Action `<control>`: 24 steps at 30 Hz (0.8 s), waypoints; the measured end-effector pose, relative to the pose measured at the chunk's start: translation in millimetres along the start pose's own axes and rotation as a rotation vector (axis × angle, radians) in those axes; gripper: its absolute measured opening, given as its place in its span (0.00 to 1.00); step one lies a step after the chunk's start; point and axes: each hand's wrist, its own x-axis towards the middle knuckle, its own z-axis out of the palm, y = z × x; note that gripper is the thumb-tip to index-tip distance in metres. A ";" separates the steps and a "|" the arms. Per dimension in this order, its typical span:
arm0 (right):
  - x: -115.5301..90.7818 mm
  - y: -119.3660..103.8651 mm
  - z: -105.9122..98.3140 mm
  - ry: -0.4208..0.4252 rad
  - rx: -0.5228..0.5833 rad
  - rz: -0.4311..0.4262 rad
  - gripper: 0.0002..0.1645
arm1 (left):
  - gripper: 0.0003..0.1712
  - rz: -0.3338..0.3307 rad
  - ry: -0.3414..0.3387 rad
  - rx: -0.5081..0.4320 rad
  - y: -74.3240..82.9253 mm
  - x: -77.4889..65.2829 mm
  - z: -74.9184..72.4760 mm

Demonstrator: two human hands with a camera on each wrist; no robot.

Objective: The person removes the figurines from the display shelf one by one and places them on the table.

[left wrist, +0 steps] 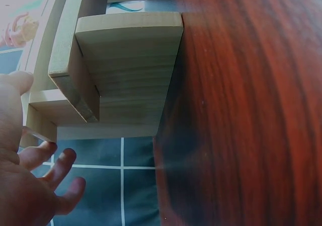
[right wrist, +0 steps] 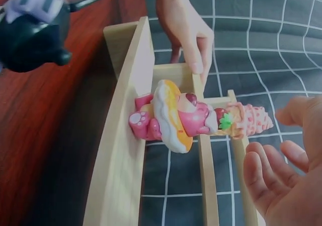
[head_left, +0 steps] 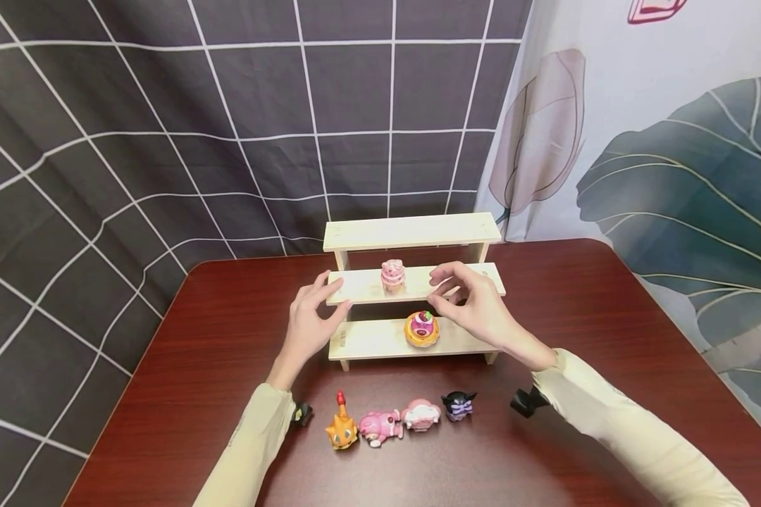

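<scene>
A three-tier wooden display shelf stands on the table. My left hand holds the left end of its middle tier, thumb at the front edge and fingers behind. Over that tier's right part is my right hand, its fingers loosely bent with nothing between them. On the middle tier, left of the right hand, stands a pink swirl-topped figurine. A pink figurine with an orange-and-white ring around its body is on the bottom tier, just below the right hand in the head view.
In front of the shelf lie an orange figurine with a red-tipped tail, a pink figurine, a pink-and-white figurine and a black figurine with a purple bow. A dark grid curtain hangs behind the reddish-brown table.
</scene>
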 end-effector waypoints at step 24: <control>29.8 -1.6 18.8 0.006 0.027 0.082 0.20 | 0.25 0.001 0.002 0.001 -0.7 -0.4 0.8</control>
